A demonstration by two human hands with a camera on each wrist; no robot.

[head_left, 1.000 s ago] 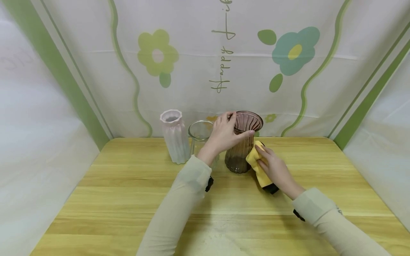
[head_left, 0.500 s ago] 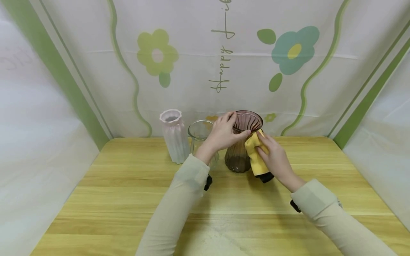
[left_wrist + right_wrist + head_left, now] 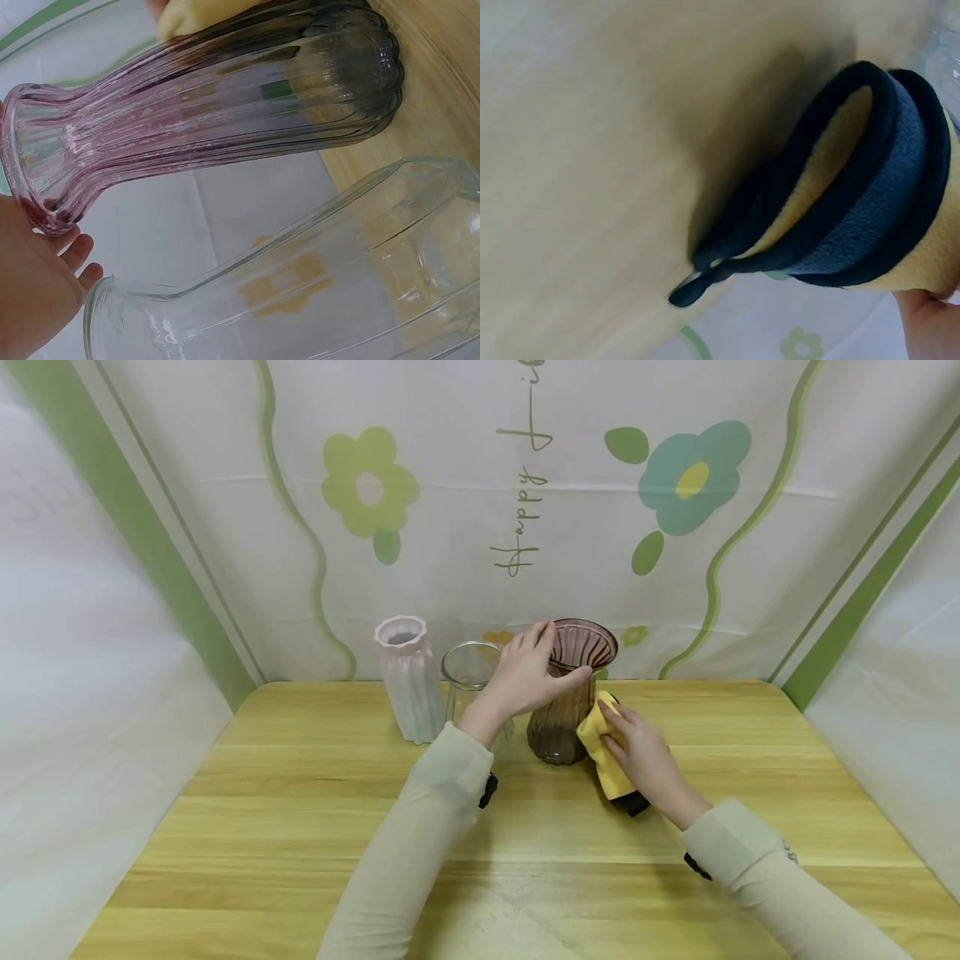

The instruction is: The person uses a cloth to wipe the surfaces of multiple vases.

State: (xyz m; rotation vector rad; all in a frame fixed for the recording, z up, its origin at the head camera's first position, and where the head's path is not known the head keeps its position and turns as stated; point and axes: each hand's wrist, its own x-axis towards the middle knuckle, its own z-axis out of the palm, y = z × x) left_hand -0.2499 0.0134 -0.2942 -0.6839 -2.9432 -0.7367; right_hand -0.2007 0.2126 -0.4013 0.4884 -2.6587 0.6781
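Observation:
In the head view a ribbed glass vase (image 3: pixel 558 735), purple at its flared rim and smoky brown below, stands upright on the table. My left hand (image 3: pixel 519 675) grips it at the neck and rim, thumb toward the front; some fingers are hidden behind the glass. My right hand (image 3: pixel 647 760) pinches a bunched yellow cloth (image 3: pixel 602 747) against the vase's right side, low on the body. The right wrist view shows the cloth's black edging (image 3: pixel 870 172), a blue-grey inner side and a small loop.
A clear glass vase (image 3: pixel 471 667) stands just left of the purple one, partly behind my left hand and forearm. Left of it is a pleated white-pink vase (image 3: pixel 411 693). The wooden table (image 3: pixel 300 843) meets a printed curtain (image 3: pixel 465 527) at the back.
My right hand slid the cloth up the vase's side toward the rim half a second ago, and is now back down low. My left hand keeps its hold, nearly still.

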